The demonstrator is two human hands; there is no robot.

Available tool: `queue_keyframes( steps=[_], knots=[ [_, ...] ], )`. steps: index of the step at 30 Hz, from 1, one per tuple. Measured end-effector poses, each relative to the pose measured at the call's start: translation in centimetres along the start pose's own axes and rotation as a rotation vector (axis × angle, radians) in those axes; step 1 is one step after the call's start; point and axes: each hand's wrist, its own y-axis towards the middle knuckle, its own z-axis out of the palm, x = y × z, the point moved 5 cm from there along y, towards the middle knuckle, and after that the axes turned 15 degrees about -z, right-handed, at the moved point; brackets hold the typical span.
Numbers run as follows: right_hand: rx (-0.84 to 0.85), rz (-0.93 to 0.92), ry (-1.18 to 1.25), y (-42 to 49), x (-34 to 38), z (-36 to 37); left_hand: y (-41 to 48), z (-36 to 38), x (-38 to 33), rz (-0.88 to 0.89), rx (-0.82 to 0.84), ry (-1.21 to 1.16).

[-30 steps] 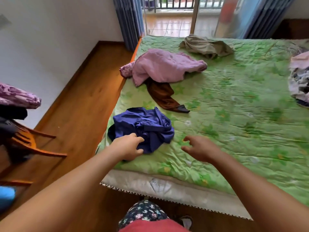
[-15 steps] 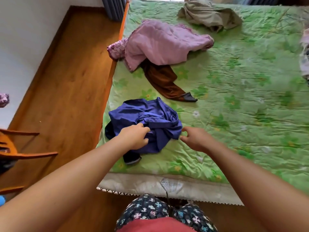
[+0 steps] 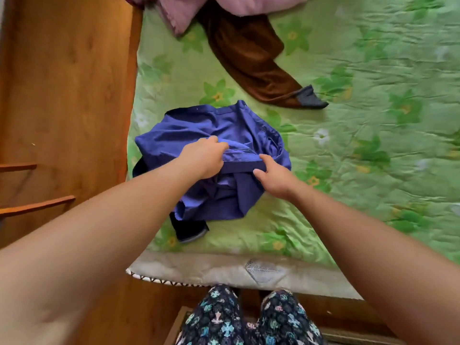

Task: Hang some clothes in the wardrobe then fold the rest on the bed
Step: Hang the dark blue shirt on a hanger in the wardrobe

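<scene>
Fingers point(image 3: 220, 145) of left hand point(image 3: 202, 159) (tips hidden) in blue garment point(image 3: 224, 125)

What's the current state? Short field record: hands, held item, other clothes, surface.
left hand: grips a fold of the blue garment
right hand: pinches the same fold, close beside the left hand
blue garment: crumpled, near the bed's edge
brown garment: lies beyond it, upper end under the pink garment
pink garment: cut off by the top of the view
surface: green floral bedsheet
</scene>
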Motion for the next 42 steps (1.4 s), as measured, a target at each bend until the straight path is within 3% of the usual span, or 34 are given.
queue_keyframes(
  steps=[3, 7, 12, 17, 23, 27, 35, 42],
  knots=[
    [-0.013, 0.007, 0.184, 2.7, -1.2, 2.6, 4.3, -0.4, -1.1, 0.016, -0.092, -0.018],
    [-0.042, 0.028, 0.242, 5.1, -3.5, 4.9, 9.9, -1.0, -4.1, 0.095, -0.217, 0.013],
    [-0.313, 0.073, 0.258, 6.0, -6.4, 4.3, 14.5, -0.1, -9.8, 0.335, -0.182, 0.070],
    [-0.470, 0.131, 0.285, 5.5, -8.7, 2.5, 16.4, 3.3, -11.7, 0.256, 0.037, 0.081],
    [-0.485, 0.208, 0.272, 3.1, -11.2, -0.2, 14.5, 4.0, -10.0, 0.163, -0.043, 0.207],
    [-0.431, 0.135, 0.126, 0.4, -10.7, -3.1, 10.4, 1.0, -7.6, 0.157, -0.268, 0.332],
    [-0.253, -0.132, -0.449, -6.2, -1.1, -10.7, 2.3, -9.7, -2.2, 0.113, -0.327, 0.157],
    [-0.320, -0.282, -0.775, -12.7, 11.0, -19.5, -7.5, -23.3, 1.8, 0.034, -0.526, 0.088]
  ],
)
